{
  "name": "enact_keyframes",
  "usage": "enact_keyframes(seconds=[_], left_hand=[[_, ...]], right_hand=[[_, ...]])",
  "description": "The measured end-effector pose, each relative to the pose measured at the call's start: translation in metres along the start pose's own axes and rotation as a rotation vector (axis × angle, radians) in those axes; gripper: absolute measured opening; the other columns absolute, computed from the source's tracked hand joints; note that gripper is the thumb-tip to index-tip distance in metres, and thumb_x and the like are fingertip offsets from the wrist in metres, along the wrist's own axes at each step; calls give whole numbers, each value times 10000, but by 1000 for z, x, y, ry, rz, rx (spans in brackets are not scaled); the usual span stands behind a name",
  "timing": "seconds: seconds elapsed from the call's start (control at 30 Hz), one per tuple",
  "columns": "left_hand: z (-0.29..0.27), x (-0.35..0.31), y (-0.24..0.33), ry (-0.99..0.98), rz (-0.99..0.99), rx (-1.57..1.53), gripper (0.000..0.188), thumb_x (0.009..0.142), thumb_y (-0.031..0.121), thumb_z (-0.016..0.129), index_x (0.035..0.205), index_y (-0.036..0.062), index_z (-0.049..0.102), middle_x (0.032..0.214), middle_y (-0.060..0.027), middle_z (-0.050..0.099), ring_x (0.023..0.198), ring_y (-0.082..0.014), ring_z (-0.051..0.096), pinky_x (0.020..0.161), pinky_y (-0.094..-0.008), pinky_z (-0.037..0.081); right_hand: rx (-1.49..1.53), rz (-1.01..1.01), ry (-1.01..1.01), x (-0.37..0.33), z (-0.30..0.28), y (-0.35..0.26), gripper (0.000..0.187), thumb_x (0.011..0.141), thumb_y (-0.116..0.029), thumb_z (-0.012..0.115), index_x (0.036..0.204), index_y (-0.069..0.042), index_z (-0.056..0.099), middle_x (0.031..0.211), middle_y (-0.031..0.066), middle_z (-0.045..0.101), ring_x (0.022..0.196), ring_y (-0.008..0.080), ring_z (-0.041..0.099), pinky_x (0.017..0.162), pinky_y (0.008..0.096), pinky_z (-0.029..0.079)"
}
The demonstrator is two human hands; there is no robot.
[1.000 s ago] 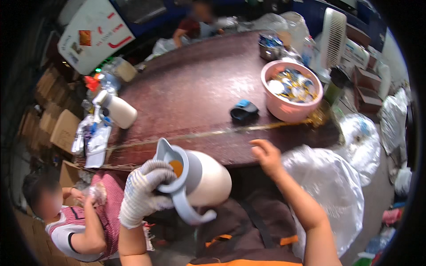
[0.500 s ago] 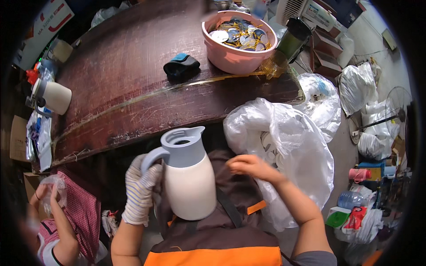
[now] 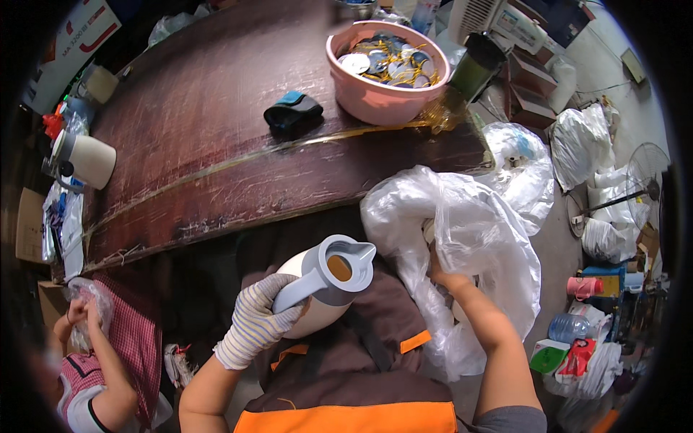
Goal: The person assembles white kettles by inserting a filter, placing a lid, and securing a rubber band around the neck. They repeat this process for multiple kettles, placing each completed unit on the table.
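A cream thermos jug [image 3: 319, 315] with a grey collar, spout and handle leans over my lap, its round mouth turned up toward me. My left hand [image 3: 254, 317], in a striped knit glove, is wrapped round the handle. My bare right hand [image 3: 442, 272] reaches into an open clear plastic bag [image 3: 509, 270] to the right of the jug. Its fingers are hidden inside the bag among pale round pieces, so what they touch cannot be made out.
Ahead is a worn dark wooden table [image 3: 195, 130] carrying a pink basin [image 3: 390, 101] of round tags with yellow strings and a black-and-teal cloth item [image 3: 292, 112]. Another jug [image 3: 94, 160] sits at the left. A co-worker's hands [image 3: 85, 312] hold clear plastic at lower left.
The jug has tipped over to the right, showing its mouth, with my left hand turning along. My right hand has moved from beside the jug into the plastic bag.
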State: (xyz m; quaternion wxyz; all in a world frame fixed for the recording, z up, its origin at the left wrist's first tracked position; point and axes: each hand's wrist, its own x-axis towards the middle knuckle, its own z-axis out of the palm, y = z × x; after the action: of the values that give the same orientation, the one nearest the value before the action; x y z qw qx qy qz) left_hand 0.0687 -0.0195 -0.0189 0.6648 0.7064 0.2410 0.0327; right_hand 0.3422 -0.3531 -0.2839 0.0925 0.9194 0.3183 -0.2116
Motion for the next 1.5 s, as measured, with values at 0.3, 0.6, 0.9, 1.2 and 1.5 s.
enact_keyframes(seconds=[0.3,0.6,0.9,1.2,1.5], left_hand=[[-5,-8,-1,54,67,129,268,791,136,700,1031,23,669,825,-64,684,770,-108,641,744,-266,512],[7,3,12,-138,186,420,346,782,190,701,1107,76,662,858,-141,692,791,-271,690,730,-336,533],[-1,-13,7,-45,131,396,313,764,139,723,1060,54,670,883,-158,695,815,-295,700,730,-342,545],[-12,-10,-13,-17,183,370,359,748,118,726,1091,39,654,913,-140,693,866,-268,695,779,-328,533],[-23,78,-32,-107,145,109,256,826,67,709,1075,44,656,980,-48,671,929,-134,618,856,-299,501]], right_hand=[[267,-231,189,-96,-154,-24,382,824,-253,626,1112,-5,596,995,125,649,890,218,645,785,319,507],[1553,-420,-314,-94,-267,-129,573,822,-302,708,1298,-54,509,1188,93,574,1102,189,544,956,330,439],[410,-571,334,-106,-279,-182,678,859,-483,625,1390,-98,452,1401,250,405,1206,426,479,999,474,401],[608,-881,474,-88,-255,-195,760,735,-426,759,1362,-92,488,1324,238,467,1158,419,511,956,476,442],[452,-1662,386,-93,-288,-225,544,755,-375,693,1223,-134,555,1198,128,526,1088,335,553,902,427,487]])
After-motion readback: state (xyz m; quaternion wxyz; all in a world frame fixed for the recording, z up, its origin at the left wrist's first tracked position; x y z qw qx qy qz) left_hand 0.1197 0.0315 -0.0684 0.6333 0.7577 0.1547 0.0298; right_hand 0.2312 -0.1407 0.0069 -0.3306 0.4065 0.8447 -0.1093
